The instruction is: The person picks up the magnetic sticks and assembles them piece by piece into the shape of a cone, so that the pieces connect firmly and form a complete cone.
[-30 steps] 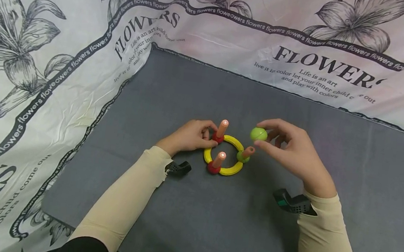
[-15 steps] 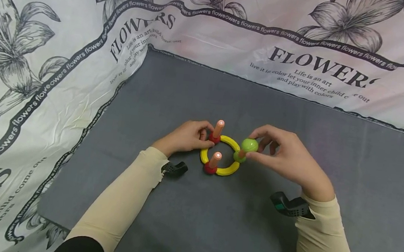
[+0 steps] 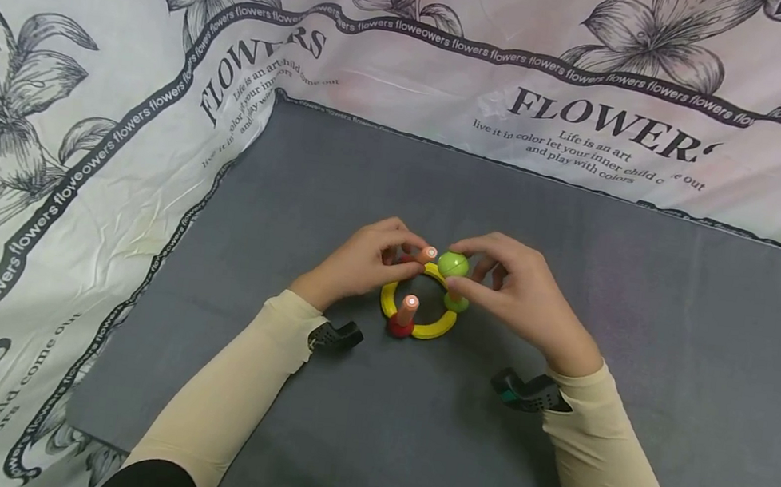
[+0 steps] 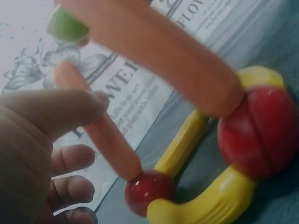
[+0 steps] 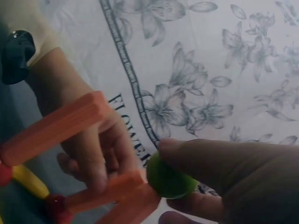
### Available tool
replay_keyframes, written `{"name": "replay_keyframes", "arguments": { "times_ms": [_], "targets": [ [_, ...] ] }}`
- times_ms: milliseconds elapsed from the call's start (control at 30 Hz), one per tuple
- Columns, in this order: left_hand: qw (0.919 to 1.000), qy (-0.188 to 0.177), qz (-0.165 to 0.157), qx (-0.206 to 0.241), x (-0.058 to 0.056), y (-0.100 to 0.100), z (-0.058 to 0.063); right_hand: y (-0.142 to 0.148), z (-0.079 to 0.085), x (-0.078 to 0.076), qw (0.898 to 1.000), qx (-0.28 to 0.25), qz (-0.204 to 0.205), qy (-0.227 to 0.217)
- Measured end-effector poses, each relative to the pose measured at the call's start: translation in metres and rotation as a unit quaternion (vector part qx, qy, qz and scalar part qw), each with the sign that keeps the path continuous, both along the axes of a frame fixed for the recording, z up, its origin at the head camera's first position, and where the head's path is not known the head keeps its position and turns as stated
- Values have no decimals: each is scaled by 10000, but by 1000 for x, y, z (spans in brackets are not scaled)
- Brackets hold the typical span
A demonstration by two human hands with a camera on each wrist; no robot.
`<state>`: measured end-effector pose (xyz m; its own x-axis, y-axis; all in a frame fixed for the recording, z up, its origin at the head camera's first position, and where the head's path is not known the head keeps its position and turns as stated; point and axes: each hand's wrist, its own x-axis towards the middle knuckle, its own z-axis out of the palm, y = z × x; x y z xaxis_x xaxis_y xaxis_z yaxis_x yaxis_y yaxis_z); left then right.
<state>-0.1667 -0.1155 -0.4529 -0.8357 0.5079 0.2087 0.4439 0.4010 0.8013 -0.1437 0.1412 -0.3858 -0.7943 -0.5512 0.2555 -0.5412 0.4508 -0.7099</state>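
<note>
A yellow ring of curved pieces (image 3: 435, 329) lies on the grey tabletop, joined by red balls and a green one. Orange rods stand up from these balls. My left hand (image 3: 363, 260) pinches the far orange rod (image 4: 112, 144) between thumb and fingers, above its red ball (image 4: 148, 191). Between the thumb and fingertips of my right hand (image 3: 515, 294) is a loose green ball (image 3: 453, 264). In the right wrist view it meets the upper end of another orange rod (image 5: 133, 205); whether it is fitted there I cannot tell. The near rod (image 3: 409, 310) stands untouched on its red ball (image 3: 400, 327).
The grey tabletop (image 3: 342, 415) extends around the ring on every side. Flower-printed white cloth (image 3: 410, 69) borders it at the back and left. Black wrist cameras (image 3: 525, 391) are strapped below both hands.
My right hand has moved left with the green ball, to the top of the rod on the green joint. My left hand has shifted up from the red ball area onto the far rod, which leans more.
</note>
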Motion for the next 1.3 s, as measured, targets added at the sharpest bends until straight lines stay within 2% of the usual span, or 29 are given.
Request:
{"name": "replay_keyframes", "arguments": {
  "times_ms": [200,500,667,733,800,867,900,967,1033,1133,1200,1300],
  "targets": [
    [9995,304,-47,1,3,5,-2,-8,-11,-1,9996,-275,-97,28],
    [9992,236,-202,-262,3,5,1,-9,-18,0,9992,-309,-220,-115],
    [9983,-315,-282,-406,4,-5,17,-10,-17,0,9989,-359,-211,-208],
    [9959,-699,-519,-237,5,-11,26,-10,-17,-1,9989,-375,-191,-207],
    [9886,-1154,-967,-31,7,-16,34,-11,-17,-3,9989,-372,-179,-210],
    [9769,-1629,-1380,40,10,-19,41,-10,-18,-4,9989,-363,-165,-226],
    [9709,-1830,-1545,15,11,-20,44,-10,-18,-4,9989,-360,-159,-235],
    [9657,-1973,-1665,-263,14,-19,46,-10,-18,-5,9989,-358,-144,-267],
    [9683,-1853,-1529,-689,17,-16,47,-10,-19,-5,9989,-358,-132,-279],
    [9733,-1439,-1263,-1262,21,-10,47,-10,-20,-5,9988,-377,-117,-305],
    [9761,-1189,-1120,-1433,21,-7,47,-10,-20,-5,9987,-390,-113,-305],
    [9786,-963,-1078,-1463,21,-5,46,-10,-20,-5,9987,-398,-99,-299]
  ]
}}
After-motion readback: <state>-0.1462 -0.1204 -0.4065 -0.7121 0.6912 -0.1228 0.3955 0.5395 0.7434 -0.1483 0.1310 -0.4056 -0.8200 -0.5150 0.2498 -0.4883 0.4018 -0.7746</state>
